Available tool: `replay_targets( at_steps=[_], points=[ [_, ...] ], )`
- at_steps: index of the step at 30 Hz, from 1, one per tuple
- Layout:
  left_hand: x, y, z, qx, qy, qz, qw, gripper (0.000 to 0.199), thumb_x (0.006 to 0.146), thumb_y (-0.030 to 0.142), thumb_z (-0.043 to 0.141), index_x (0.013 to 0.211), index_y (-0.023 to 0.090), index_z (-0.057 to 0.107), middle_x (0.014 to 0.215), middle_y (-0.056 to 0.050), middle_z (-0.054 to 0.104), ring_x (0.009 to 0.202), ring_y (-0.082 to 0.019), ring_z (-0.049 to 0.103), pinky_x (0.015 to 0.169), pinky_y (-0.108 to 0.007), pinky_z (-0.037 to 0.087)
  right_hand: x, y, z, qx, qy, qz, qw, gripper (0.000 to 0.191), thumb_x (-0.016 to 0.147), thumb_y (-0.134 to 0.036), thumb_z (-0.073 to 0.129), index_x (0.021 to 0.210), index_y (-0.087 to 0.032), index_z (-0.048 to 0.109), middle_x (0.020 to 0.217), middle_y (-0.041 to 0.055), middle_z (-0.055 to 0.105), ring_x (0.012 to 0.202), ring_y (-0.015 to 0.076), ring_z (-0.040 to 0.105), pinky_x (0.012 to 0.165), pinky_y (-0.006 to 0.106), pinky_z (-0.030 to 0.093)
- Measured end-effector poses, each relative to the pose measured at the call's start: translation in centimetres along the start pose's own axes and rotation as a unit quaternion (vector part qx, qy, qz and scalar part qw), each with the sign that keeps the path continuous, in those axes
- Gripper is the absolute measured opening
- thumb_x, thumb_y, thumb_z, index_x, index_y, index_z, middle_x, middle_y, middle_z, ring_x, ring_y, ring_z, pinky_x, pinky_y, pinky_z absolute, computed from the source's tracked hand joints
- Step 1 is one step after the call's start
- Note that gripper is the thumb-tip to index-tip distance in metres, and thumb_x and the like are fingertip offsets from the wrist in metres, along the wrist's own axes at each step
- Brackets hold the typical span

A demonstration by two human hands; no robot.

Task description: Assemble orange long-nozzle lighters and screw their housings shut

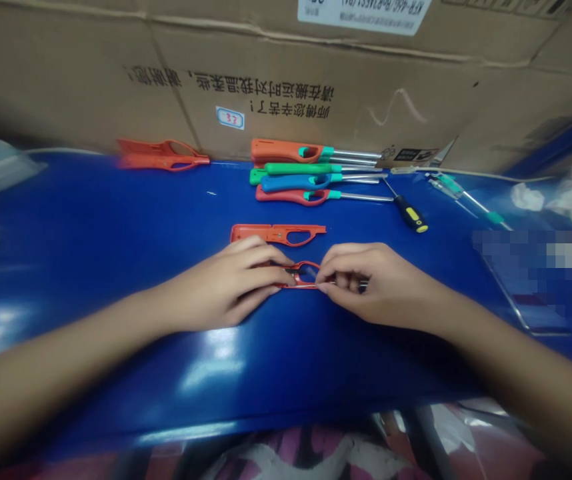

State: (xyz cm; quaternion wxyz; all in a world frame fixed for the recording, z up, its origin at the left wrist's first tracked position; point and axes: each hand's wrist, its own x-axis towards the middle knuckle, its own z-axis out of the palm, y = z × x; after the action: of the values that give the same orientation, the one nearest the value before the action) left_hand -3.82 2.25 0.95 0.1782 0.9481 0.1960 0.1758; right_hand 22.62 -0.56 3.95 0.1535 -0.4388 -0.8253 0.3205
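Observation:
My left hand (233, 280) is closed over the rear of an orange lighter casing half (311, 264), pressing it to the blue table. Its trigger loop shows between my two hands, with small dark parts inside it by my left fingertips. My right hand (381, 283) pinches at the front end of that casing. A slim metal piece (365, 285) shows under its curled fingers; most of it is hidden. Just beyond my left hand lies another orange casing half (271, 233), inner side up.
Several long-necked lighters (293, 195) lie at the back against a cardboard box (191, 87). Right of them are a screwdriver (410, 215) and a teal-and-metal lighter part (466, 197). More orange casings (161, 159) lie back left. A phone-like slab (531, 293) rests at right.

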Motion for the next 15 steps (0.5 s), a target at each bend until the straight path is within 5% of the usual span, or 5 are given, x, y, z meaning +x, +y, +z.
replay_targets(
  at_steps=[6,15],
  points=[
    [0.02,-0.07,0.0,-0.017,0.006,0.008,1.0,0.025,0.098,0.017,0.053,0.121,0.021,0.064,0.121,-0.008,0.068,0.112,-0.022,0.058,0.102,-0.04,0.045,-0.08,0.57,-0.43,-0.008,-0.014,-0.02,1.0,0.012,0.087,-0.016,0.065,0.098,-0.019,0.07,0.093,0.0019,0.061,0.062,0.0068,0.049,0.059,0.022,0.043],
    [0.17,0.06,-0.19,-0.022,0.009,0.012,1.0,0.028,0.098,0.017,0.053,0.125,0.02,0.062,0.122,-0.008,0.069,0.109,-0.022,0.059,0.1,-0.039,0.046,0.35,0.55,0.03,-0.045,0.004,-0.044,0.998,0.004,0.09,-0.017,0.065,0.088,-0.017,0.069,0.076,-0.0021,0.057,0.058,0.0067,0.044,0.057,0.022,0.037]
  ],
)
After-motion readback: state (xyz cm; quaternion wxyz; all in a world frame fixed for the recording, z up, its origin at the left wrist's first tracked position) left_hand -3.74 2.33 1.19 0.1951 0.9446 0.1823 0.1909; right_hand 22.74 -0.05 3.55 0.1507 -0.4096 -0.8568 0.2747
